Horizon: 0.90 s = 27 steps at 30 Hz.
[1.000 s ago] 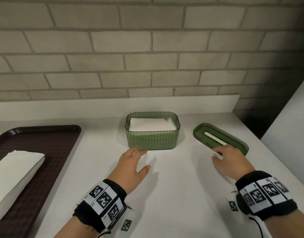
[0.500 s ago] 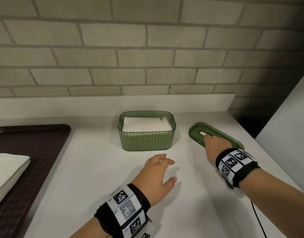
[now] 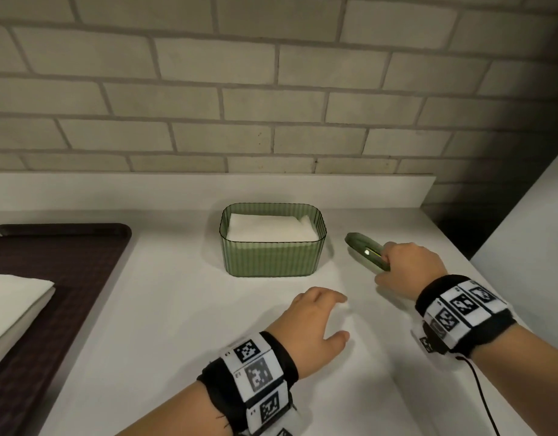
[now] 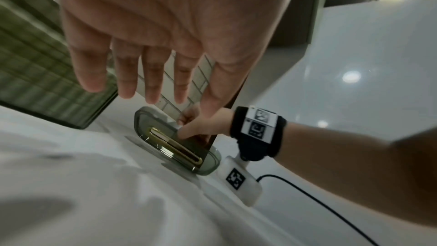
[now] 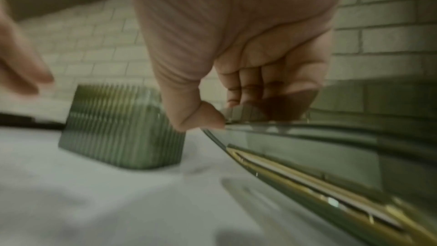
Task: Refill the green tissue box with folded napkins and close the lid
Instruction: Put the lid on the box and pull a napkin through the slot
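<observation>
The ribbed green tissue box [image 3: 273, 258] stands open near the back of the white counter, with white folded napkins [image 3: 271, 228] filling it. To its right the dark green lid [image 3: 366, 251] with a long slot is tilted up on edge, and my right hand [image 3: 405, 269] pinches its rim between thumb and fingers. The right wrist view shows the lid [image 5: 331, 166] up close and the box [image 5: 123, 126] behind it. My left hand [image 3: 315, 325] hovers over the counter in front of the box, fingers spread [image 4: 151, 74], holding nothing.
A dark brown tray [image 3: 51, 278] lies at the left with a stack of white napkins [image 3: 13, 309] on it. A brick wall and a white ledge [image 3: 208, 190] run behind the box. A white panel [image 3: 529, 247] bounds the right side.
My right hand reached the lid, took hold of its rim and tipped it up off the counter. My left hand drew back from the box toward the counter's middle.
</observation>
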Available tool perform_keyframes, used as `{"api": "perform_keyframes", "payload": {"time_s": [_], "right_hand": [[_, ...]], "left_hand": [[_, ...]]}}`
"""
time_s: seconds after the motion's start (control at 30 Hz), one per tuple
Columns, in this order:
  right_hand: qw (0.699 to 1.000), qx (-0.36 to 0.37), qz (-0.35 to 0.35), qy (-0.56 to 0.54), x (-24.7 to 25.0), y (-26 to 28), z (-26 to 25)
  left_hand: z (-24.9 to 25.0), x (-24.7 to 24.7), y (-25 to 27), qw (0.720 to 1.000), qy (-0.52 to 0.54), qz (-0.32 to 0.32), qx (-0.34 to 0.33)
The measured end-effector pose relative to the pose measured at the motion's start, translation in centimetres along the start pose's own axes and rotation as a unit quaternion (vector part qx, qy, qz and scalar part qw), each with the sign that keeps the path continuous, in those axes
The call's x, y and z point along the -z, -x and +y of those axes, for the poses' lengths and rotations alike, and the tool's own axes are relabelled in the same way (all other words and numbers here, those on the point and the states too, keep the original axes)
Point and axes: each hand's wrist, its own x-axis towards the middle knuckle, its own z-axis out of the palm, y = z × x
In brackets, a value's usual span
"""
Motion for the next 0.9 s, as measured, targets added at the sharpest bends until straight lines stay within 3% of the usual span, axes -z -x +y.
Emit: {"api": "perform_keyframes", "payload": {"time_s": [0.13,0.23,0.37,0.47,0.63,0.77,0.87,0.9], "right_hand": [[0.994,0.007,0.027,-0.105,3.0,2.8,1.3],[0.969,0.023,0.039,-0.241,4.8,5.0,2.1],[0.883,0.066,-0.013,-0.464,5.9,6.8,2.4],[0.823,0.086,-0.066,-0.557,5.5,7.3,1.8],[0.763,0.092,-0.119,-0.629,4.5,6.8,-0.8],[0.747,0.096,-0.126,-0.646,3.9,5.6,-3.6],[0.758,0.085,-0.077,-0.642,2.9,4.2,-5.2],[0.744,0.077,-0.059,-0.661,2.5,3.9,-5.7]], "left_hand": [[0.0,1.2,-1.2,0.996,0.085,0.008,0.039],[0.0,2.3,-2.3,0.977,0.197,0.032,0.07],[-0.2,4.3,-3.1,0.957,0.257,0.116,0.072],[-1.0,5.5,-2.9,0.937,0.302,0.166,0.06],[-2.2,8.3,-1.7,0.943,0.299,0.148,0.009],[-3.2,10.1,-1.0,0.95,0.241,0.196,-0.009],[-4.3,12.1,-0.5,0.916,0.315,0.246,0.033],[-4.8,12.8,-0.6,0.904,0.331,0.266,0.052]]}}
